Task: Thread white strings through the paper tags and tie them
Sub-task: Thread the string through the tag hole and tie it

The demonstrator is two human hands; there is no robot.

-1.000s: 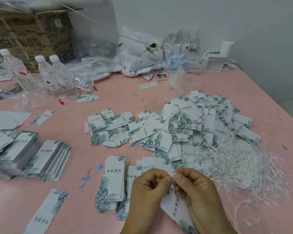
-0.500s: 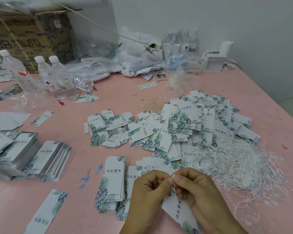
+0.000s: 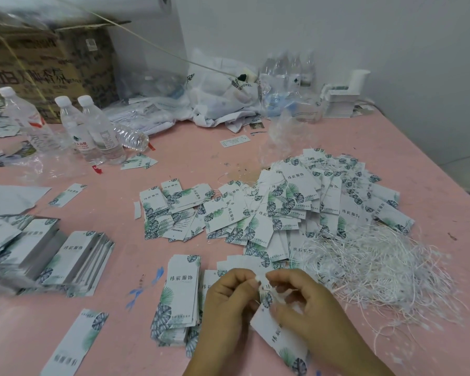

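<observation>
- Head view, far left: stacked paper tags [image 3: 38,256] with leaf prints lie in rows on the pink table [image 3: 190,150], and one loose tag [image 3: 75,346] lies near the front edge.
- Behind them three capped water bottles [image 3: 92,131] stand before a cardboard box [image 3: 46,71].
- Near the middle front a neat tag stack [image 3: 181,291] lies just left of the hands.
- Left hand [image 3: 225,308] has its fingers curled, thumb and forefinger pinching a small white string end [image 3: 257,278] at the top of the held tag [image 3: 280,335].
- Right hand [image 3: 307,313] curls over that tag, fingertips pinching at its top edge beside the left fingertips; the tag slants down toward the front edge under the palm.
- Beyond the hands a wide heap of tags [image 3: 296,202] spreads across the table.
- Right of the hands a tangled pile of white strings [image 3: 377,264] lies touching the heap's near edge.
- At the back, crumpled plastic bags [image 3: 220,99] lie against the wall.
</observation>
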